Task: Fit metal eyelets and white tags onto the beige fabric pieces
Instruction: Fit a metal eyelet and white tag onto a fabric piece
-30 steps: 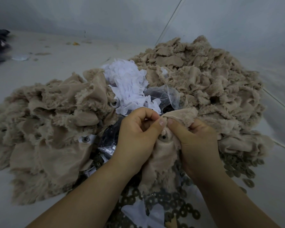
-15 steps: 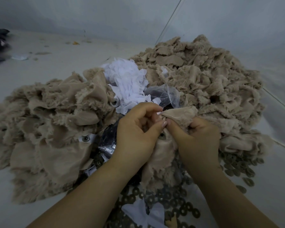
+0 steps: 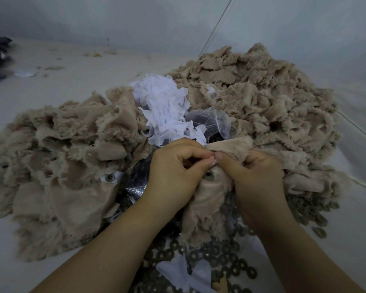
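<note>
Left hand (image 3: pixel 173 172): fingers curled, thumb and forefinger pinching the held beige fabric piece (image 3: pixel 207 199) at its upper fold. Right hand (image 3: pixel 256 174): clenched around the same piece, thumb meeting the left fingertips. Metal eyelet (image 3: pixel 209 174): seated in that fabric, just below the thumbs. White tags (image 3: pixel 163 111): heaped behind (between two beige fabric piles). Loose metal rings (image 3: pixel 226 256): scattered beneath the forearms.
</note>
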The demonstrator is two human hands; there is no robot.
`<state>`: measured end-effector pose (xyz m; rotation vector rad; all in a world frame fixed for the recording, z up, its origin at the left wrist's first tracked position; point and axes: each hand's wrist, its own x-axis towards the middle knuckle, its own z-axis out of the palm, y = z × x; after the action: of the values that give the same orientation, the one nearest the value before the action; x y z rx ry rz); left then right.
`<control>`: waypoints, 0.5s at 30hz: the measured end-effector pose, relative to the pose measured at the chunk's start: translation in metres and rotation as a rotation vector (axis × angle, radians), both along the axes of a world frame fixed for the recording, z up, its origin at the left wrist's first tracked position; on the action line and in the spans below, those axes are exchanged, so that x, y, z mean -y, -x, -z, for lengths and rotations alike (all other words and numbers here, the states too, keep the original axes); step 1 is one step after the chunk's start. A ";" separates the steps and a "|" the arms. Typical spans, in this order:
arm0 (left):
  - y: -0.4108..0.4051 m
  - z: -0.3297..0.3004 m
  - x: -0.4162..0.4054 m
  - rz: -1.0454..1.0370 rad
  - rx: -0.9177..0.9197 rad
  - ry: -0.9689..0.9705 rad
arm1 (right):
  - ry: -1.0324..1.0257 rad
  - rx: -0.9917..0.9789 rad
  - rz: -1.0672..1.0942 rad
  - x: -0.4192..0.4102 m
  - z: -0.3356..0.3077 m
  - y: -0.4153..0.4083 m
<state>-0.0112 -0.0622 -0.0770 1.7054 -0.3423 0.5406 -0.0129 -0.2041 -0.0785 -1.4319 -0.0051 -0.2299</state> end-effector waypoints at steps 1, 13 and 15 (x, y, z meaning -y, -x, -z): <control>-0.001 0.000 -0.001 0.017 -0.020 0.027 | -0.056 -0.025 -0.032 -0.001 0.000 0.000; -0.002 -0.002 -0.002 0.174 -0.246 0.337 | -0.379 -0.222 -0.277 -0.005 -0.008 0.001; -0.002 -0.002 -0.002 0.145 -0.240 0.347 | -0.392 -0.245 -0.330 -0.007 -0.010 0.002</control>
<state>-0.0094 -0.0600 -0.0748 1.3780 -0.1839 0.2659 -0.0144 -0.1973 -0.0689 -1.0407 0.0039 0.2083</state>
